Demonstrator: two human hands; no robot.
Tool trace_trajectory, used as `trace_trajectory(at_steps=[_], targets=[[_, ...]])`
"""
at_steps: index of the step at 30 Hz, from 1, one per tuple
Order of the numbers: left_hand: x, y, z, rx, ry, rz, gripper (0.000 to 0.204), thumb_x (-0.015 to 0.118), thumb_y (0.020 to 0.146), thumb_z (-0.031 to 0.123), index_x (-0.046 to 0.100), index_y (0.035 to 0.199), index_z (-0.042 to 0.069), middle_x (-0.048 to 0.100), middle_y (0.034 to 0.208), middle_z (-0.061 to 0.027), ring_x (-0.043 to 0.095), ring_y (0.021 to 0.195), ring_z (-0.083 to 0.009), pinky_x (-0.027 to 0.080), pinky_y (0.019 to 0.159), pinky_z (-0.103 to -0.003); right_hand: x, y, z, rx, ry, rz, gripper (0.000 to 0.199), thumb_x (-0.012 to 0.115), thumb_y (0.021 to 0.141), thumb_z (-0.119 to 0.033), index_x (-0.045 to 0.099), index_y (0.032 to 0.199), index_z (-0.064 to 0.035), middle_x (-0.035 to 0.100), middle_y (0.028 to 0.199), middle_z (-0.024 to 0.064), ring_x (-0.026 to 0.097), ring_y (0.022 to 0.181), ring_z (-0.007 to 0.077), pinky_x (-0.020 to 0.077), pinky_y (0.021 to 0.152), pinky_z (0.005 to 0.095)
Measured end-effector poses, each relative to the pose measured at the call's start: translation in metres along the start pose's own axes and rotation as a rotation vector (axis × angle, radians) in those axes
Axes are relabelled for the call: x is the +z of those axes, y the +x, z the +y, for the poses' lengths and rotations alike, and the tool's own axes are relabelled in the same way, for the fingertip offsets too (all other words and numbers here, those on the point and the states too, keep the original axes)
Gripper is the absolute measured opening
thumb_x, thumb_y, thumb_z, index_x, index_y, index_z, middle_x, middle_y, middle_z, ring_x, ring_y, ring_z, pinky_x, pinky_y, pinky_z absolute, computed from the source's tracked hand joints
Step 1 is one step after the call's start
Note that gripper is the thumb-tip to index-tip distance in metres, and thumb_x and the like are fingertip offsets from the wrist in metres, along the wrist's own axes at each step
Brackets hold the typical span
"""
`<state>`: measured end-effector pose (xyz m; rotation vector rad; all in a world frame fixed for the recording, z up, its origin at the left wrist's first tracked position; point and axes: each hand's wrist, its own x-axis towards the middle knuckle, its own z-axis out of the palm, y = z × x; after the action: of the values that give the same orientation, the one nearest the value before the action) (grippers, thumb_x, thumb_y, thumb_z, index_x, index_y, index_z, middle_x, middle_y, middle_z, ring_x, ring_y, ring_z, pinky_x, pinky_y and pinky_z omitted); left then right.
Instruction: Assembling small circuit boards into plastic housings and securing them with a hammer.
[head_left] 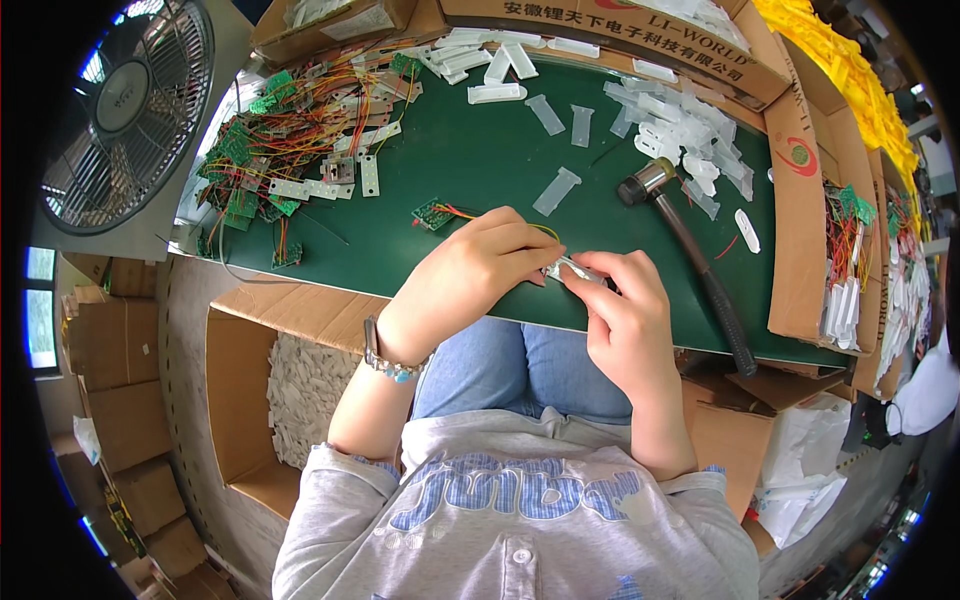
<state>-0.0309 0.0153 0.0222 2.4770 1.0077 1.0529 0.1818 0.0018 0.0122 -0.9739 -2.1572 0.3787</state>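
Small white part (pixel 562 268): long axis roughly left to right, pinched by left fingers (pixel 522 260), right fingers (pixel 592 288).

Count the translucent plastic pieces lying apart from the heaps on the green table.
3. One piece lies farthest left, a second piece just right of it, and a third piece nearer the left hand. Others may hide in the heap by the hammer.

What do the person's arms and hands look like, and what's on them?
The left hand and right hand are bare. The grey sleeves are short, with blue peeking out at the edges. A bracelet with light-blue bits circles the left wrist.
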Motion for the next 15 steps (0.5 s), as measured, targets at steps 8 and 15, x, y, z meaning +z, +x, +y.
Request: trace_trajectory(at_steps=[8, 15], targets=[[0.003, 0.0, 0.004, -0.045, -0.007, -0.004, 0.034, 0.075, 0.068, -0.005, 0.071, 0.101, 0.0, 0.069, 0.102, -0.0081, 0.063, 0.09, -0.0258, 0.055, 0.077, -0.034, -0.005, 0.004, 0.004, -0.031, 0.023, -0.052, 0.039, 0.063, 0.069, 0.013, 0.073, 0.103, -0.0025, 0.065, 0.106, 0.0054, 0.057, 0.085, 0.0253, 0.0515, 0.077, 0.0373], [0.003, 0.0, 0.006, -0.068, 0.0, 0.01, 0.038, 0.076, 0.07, -0.002, 0.071, 0.107, 0.004, 0.069, 0.099, -0.0066, 0.061, 0.087, -0.0263, 0.054, 0.078, -0.037, -0.014, 0.01, 0.005, -0.065, -0.051, -0.125, 0.034, 0.064, 0.073, 0.008, 0.074, 0.103, -0.0035, 0.066, 0.105, 0.0047, 0.058, 0.09, 0.0241, 0.0526, 0.079, 0.0357]])
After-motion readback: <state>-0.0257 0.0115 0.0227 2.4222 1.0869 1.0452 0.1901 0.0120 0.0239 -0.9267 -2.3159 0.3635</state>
